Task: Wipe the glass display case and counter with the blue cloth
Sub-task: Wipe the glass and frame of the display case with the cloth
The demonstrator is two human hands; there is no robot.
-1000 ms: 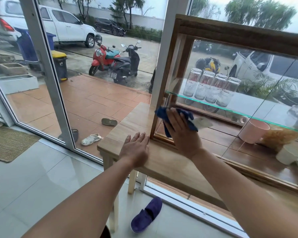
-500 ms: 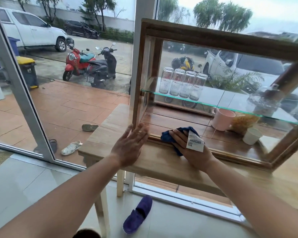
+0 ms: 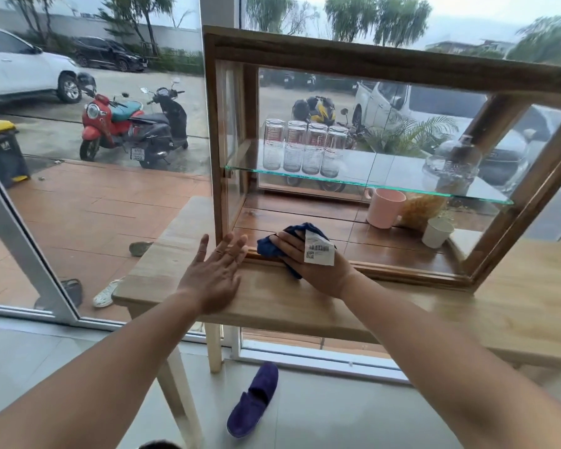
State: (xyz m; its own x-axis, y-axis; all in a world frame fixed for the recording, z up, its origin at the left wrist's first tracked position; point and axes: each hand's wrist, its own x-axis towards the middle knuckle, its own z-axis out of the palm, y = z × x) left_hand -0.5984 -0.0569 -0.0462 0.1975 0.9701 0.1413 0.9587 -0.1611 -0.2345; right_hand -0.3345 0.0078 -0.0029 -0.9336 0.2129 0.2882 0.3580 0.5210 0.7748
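From the head view, we have the right hand (image 3: 318, 265) closed around the blue cloth (image 3: 274, 244), bunched under the palm, with its white barcode tag (image 3: 318, 252) flopped over the back of the hand. The cloth sits at the bottom front rail of the glass display case (image 3: 370, 55), near the case's left corner, where the rail meets the tabletop (image 3: 515, 306). The left hand (image 3: 212, 280) lies flat and spread wide, holding nothing, palm on the tabletop by the case's left front corner, fingertips touching or nearly touching the frame.

We judge the step to be wiping the low front edge of the case. To do it well, we keep the left hand braced so the case does not slide toward the tabletop's left edge, and run the cloth along the rail toward the right corner in one even pass, pressing into the groove. Tucking the tag under would stop it dragging. Whether front glass is in place we cannot tell, so we stay clear of the pink mug (image 3: 384, 207) and white cup (image 3: 437, 232) inside.
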